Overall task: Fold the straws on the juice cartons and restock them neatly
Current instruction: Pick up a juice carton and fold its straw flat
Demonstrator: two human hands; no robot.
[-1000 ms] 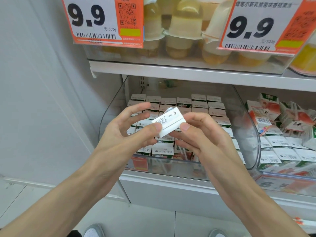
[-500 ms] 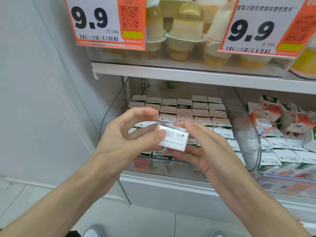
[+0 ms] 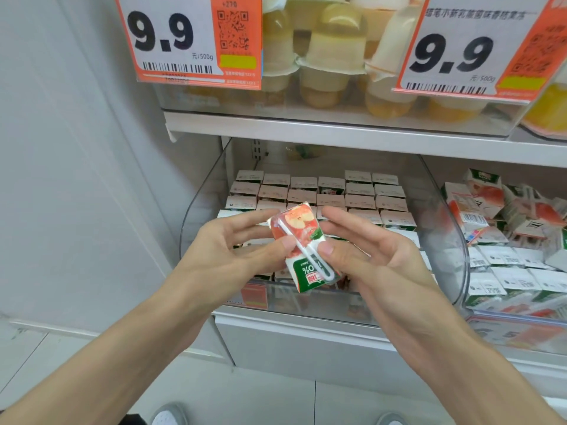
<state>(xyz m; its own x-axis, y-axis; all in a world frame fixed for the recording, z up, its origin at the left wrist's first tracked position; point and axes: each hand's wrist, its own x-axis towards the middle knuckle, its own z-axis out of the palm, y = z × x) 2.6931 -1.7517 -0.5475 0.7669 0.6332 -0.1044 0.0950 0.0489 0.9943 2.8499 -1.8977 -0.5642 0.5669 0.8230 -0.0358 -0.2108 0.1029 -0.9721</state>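
Observation:
Both hands hold a small apple juice carton [image 3: 302, 228] in front of the shelf, its printed face turned up toward me. A white wrapped straw [image 3: 299, 246] runs diagonally across that face and curves at its lower end. My left hand [image 3: 233, 253] pinches the carton's left side, thumb on the front. My right hand [image 3: 368, 256] holds the right side, thumb pressing by the straw. Behind the hands, a clear bin [image 3: 441, 240] holds several rows of upright cartons [image 3: 359, 191].
To the right, a second bin holds jumbled cartons [image 3: 503, 216]. The shelf above [image 3: 337, 133] carries jelly cups [image 3: 331, 56] behind two 9.9 price tags [image 3: 190, 38]. A white wall [image 3: 76, 179] stands on the left. My shoes show on the tiled floor.
The carton has been turned over in my hands: earlier its white top with printed date faced me, now the apple-printed side with the straw faces up. It has also dropped slightly lower.

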